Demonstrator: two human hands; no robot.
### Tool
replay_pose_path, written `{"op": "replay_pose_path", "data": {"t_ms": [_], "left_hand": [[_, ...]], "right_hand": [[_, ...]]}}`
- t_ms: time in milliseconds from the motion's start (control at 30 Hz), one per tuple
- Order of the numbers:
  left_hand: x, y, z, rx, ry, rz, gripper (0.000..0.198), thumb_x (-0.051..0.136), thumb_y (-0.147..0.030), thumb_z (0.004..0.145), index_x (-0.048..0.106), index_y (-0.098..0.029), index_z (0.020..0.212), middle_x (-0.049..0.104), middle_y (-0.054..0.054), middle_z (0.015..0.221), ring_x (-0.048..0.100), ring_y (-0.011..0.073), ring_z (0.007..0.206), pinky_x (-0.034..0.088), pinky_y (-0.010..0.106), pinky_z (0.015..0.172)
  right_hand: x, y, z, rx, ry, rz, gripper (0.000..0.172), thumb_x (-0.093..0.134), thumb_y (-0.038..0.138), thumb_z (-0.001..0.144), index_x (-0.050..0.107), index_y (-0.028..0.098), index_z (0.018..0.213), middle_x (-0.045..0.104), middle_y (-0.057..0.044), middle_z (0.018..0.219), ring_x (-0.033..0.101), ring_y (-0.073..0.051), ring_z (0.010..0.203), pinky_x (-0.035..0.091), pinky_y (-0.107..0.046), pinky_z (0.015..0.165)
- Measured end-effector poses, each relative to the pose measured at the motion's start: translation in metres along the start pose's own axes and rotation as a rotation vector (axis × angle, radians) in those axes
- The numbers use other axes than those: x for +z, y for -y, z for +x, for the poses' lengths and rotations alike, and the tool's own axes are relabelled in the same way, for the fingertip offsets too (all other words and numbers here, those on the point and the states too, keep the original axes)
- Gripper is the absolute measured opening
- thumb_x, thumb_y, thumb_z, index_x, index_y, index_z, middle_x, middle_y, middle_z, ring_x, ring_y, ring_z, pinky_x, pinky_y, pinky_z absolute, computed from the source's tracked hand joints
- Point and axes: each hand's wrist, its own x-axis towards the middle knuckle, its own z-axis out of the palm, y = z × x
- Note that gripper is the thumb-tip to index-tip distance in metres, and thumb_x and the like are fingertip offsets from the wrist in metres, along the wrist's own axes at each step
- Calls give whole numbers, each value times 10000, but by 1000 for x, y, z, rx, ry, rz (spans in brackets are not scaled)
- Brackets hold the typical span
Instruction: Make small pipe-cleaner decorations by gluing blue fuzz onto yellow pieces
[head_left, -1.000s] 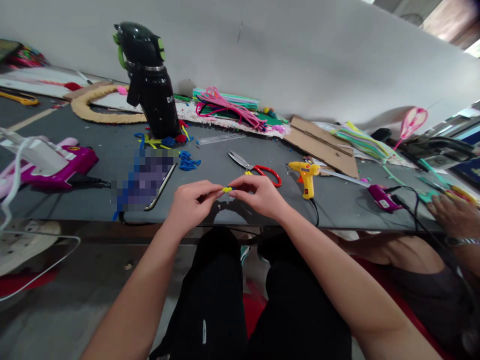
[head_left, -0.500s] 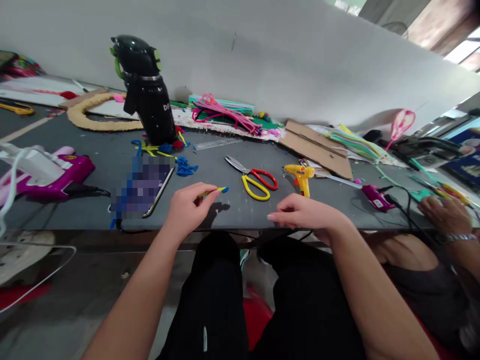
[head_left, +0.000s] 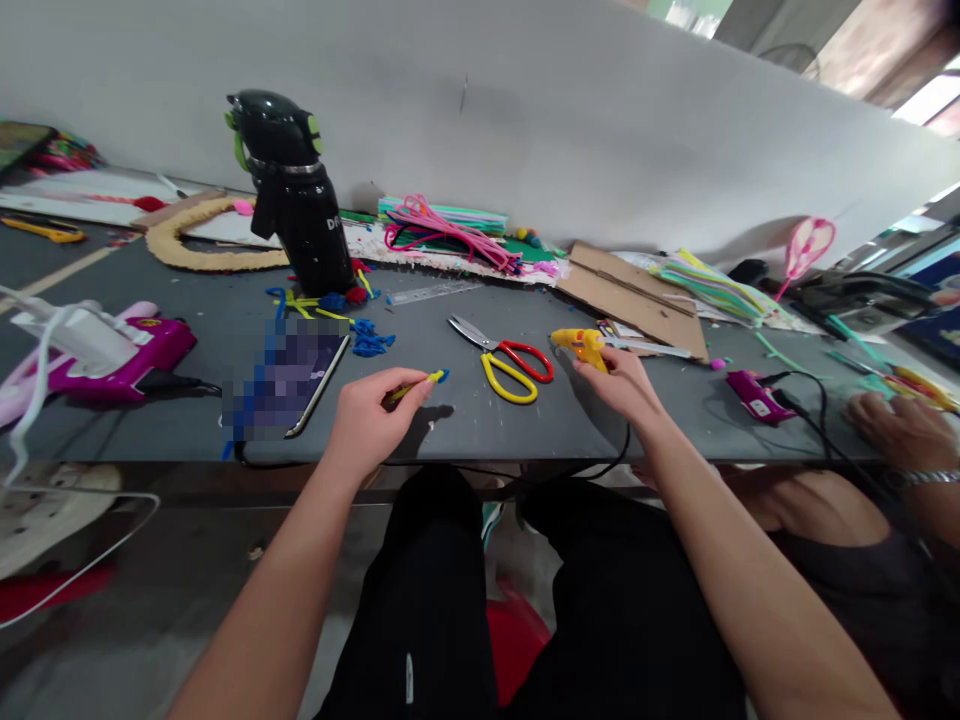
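My left hand (head_left: pixel 369 418) pinches a short yellow pipe cleaner piece with a blue end (head_left: pixel 437 377), held just above the front of the table. To the right, my right hand (head_left: pixel 624 384) has its fingers wrapped round the handle of a yellow glue gun (head_left: pixel 577 344), whose nozzle points left. Between the hands lie scissors (head_left: pixel 511 362) with one red and one yellow handle, blades slightly apart. Small blue fuzzy pieces (head_left: pixel 371 338) sit beyond my left hand, beside a phone (head_left: pixel 304 375) that is partly blurred out.
A black bottle (head_left: pixel 304 220) stands at the back left. Pink pipe cleaners (head_left: pixel 450 235) and a cardboard sheet (head_left: pixel 634 300) lie along the wall. Purple power sockets (head_left: pixel 124 360) with cables are on the left. Another person's hand (head_left: pixel 904 430) rests at the far right.
My right hand has moved forward from the table's front edge and taken hold of the glue gun, which is now turned and tilted. My left hand has barely moved.
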Motion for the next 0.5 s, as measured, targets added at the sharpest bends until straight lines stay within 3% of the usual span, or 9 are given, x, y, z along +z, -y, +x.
{"op": "replay_pose_path", "data": {"t_ms": [100,200,333,500], "left_hand": [[1,1,-1,1,-34,-11,168,681,-338,867,765,-195,898,766,17,848,670,142,736,487,234,676],[1,2,-2,1,-57,-13,168,690,-338,862,773,-201,909,774,18,875,680,146,759,496,238,691],[1,3,-3,-2,-76,0,166,692,-333,862,779,-204,920,781,19,895,692,150,786,503,241,717],[1,2,-3,5,-88,-14,166,694,-332,860,781,-203,918,783,21,903,696,155,794,511,244,736]], "right_hand": [[11,18,-10,-34,54,206,371,601,452,829,693,145,1017,670,-57,846,571,-168,702,448,-308,656],[19,44,-27,-5,163,456,349,659,455,804,688,161,989,651,-38,733,570,-153,608,456,-281,557],[26,76,-48,-13,282,493,234,695,403,783,669,194,886,593,-1,606,544,-136,512,429,-262,477],[35,95,-57,-224,369,485,78,658,213,731,581,202,734,560,27,638,524,-116,558,402,-250,512]]}}
